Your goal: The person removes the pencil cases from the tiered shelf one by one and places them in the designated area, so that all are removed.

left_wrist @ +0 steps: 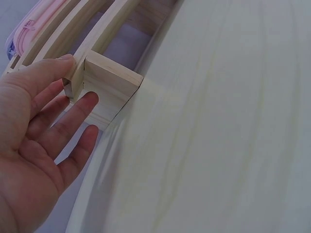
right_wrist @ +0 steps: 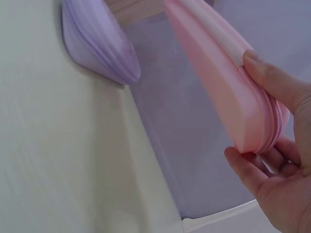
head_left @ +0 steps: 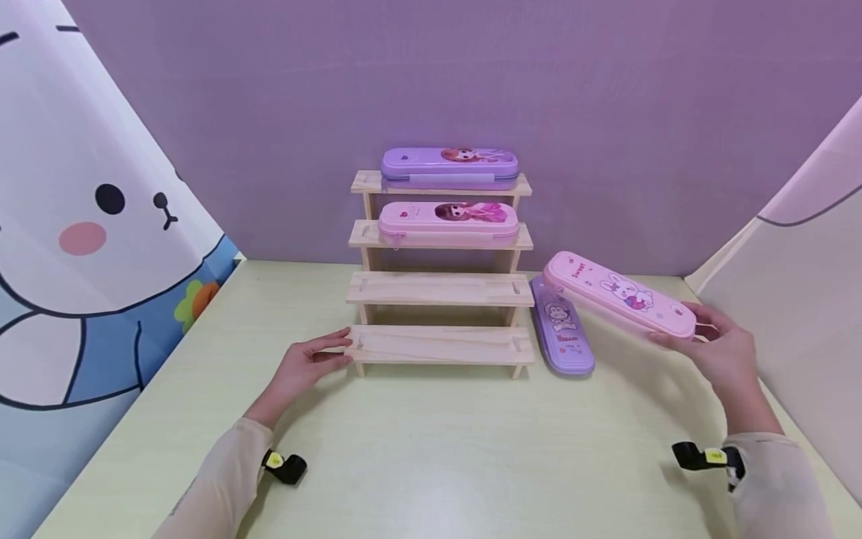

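Observation:
A stepped wooden rack point(head_left: 441, 344) stands on the table, a purple pencil case point(head_left: 450, 167) on its top step and a pink pencil case point(head_left: 448, 222) with a doll picture on the one below. My left hand point(head_left: 313, 363) holds the left end of the lowest step; in the left wrist view the thumb lies on the board point(left_wrist: 99, 36) and fingers reach under it. My right hand point(head_left: 723, 348) grips one end of a pink pencil case with a rabbit point(head_left: 622, 293), tilted above the table. Partly beneath it in the head view lies another purple pencil case point(head_left: 564, 337), beside the rack.
The two lower steps, including the third one point(head_left: 441, 288), carry no cases. Behind the rack rises a purple backdrop point(head_left: 269, 150). Cloth with a cartoon animal point(head_left: 87, 299) hangs at the left, and a pale cloth point(head_left: 795, 292) at the right. The table point(head_left: 431, 457) extends in front.

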Tool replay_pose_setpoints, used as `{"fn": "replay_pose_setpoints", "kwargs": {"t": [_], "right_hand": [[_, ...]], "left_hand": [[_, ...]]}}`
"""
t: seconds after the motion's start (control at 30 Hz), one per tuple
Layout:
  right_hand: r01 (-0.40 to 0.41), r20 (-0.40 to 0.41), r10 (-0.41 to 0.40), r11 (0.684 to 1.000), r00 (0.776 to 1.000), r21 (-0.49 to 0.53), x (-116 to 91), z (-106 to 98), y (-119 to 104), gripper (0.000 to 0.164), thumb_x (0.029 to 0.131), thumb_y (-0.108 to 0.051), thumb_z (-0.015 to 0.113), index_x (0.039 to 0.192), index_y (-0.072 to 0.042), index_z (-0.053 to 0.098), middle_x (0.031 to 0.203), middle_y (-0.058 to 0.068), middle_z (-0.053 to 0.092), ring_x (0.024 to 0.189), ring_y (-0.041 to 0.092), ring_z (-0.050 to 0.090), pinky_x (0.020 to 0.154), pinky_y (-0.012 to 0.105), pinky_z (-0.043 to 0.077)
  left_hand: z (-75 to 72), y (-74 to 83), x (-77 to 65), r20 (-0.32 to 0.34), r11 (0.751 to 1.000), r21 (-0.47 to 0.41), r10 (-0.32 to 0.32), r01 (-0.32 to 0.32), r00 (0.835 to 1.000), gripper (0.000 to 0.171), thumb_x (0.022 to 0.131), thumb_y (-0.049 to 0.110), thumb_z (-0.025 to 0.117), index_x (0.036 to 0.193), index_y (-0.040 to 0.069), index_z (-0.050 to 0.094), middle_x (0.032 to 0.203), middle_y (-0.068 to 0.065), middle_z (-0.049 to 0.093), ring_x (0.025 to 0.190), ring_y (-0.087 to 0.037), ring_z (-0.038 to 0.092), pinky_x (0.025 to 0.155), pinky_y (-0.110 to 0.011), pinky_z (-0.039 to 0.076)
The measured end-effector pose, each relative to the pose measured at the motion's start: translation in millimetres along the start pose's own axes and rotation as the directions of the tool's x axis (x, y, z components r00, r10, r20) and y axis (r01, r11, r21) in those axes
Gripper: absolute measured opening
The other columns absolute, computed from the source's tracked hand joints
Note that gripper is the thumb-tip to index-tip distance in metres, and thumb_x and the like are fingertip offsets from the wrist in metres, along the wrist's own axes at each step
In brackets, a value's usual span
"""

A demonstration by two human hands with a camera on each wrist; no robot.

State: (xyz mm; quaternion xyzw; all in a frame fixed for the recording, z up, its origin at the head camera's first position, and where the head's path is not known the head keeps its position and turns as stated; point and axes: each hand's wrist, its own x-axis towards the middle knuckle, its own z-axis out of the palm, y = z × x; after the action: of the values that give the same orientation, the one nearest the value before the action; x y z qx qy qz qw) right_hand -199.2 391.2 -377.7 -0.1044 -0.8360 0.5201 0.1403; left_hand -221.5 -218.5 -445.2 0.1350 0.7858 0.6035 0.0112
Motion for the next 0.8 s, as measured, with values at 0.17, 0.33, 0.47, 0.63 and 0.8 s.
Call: {"fn": "replay_pose_setpoints", "kwargs": {"t": [0.17,0.33,0.47,0.63,0.8], "right_hand": [[-0.028,-0.048,0.025,0.997,0.999,-0.074,2,5,6,0.057,0.076,-0.025,0.090,0.124,-0.024,0.061,0.092,-0.027,0.054,0.085,-0.003,0.051,0.062,0.008,0.045],[-0.078,-0.092,0.065,0.986,0.994,-0.147,5,10,9,0.079,0.075,-0.033,0.089,0.137,-0.001,0.053,0.091,-0.021,0.051,0.083,0.000,0.048,0.060,0.010,0.045],[-0.119,-0.112,0.100,0.978,0.989,-0.173,9,13,13,0.087,0.075,-0.038,0.088,0.141,0.002,0.048,0.094,-0.014,0.051,0.081,0.001,0.047,0.058,0.011,0.045],[-0.144,-0.115,0.121,0.966,0.986,-0.213,11,14,19,0.090,0.077,-0.043,0.086,0.143,0.004,0.046,0.108,0.000,0.053,0.085,0.008,0.047,0.062,0.013,0.043],[-0.161,-0.099,0.141,0.957,0.985,-0.241,11,15,23,0.094,0.079,-0.047,0.082,0.145,0.007,0.042,0.121,0.013,0.052,0.094,0.019,0.047,0.067,0.017,0.041]], "left_hand": [[-1.3,-1.9,0.3,0.004,1.000,0.006,-0.008,0.008,1.000,0.037,0.089,0.001,0.073,0.123,-0.009,0.065,0.145,-0.021,0.049,0.094,-0.004,0.069,0.083,-0.021,0.055],[-0.8,-1.1,-0.1,0.003,1.000,-0.002,-0.012,0.012,1.000,0.038,0.089,0.001,0.074,0.124,-0.009,0.065,0.145,-0.021,0.049,0.094,-0.005,0.069,0.083,-0.021,0.055],[-0.1,0.2,-1.3,0.002,1.000,-0.011,-0.017,0.017,1.000,0.038,0.088,0.001,0.074,0.124,-0.010,0.064,0.145,-0.021,0.049,0.094,-0.005,0.069,0.083,-0.021,0.056],[-0.2,-0.2,-1.4,0.002,1.000,-0.008,-0.020,0.020,1.000,0.038,0.089,0.002,0.074,0.124,-0.009,0.064,0.145,-0.021,0.049,0.094,-0.006,0.069,0.083,-0.021,0.055],[-0.4,-0.9,-0.5,-0.002,1.000,-0.002,-0.022,0.022,1.000,0.037,0.089,0.002,0.074,0.124,-0.008,0.065,0.145,-0.020,0.049,0.096,-0.005,0.069,0.084,-0.021,0.055]]}}
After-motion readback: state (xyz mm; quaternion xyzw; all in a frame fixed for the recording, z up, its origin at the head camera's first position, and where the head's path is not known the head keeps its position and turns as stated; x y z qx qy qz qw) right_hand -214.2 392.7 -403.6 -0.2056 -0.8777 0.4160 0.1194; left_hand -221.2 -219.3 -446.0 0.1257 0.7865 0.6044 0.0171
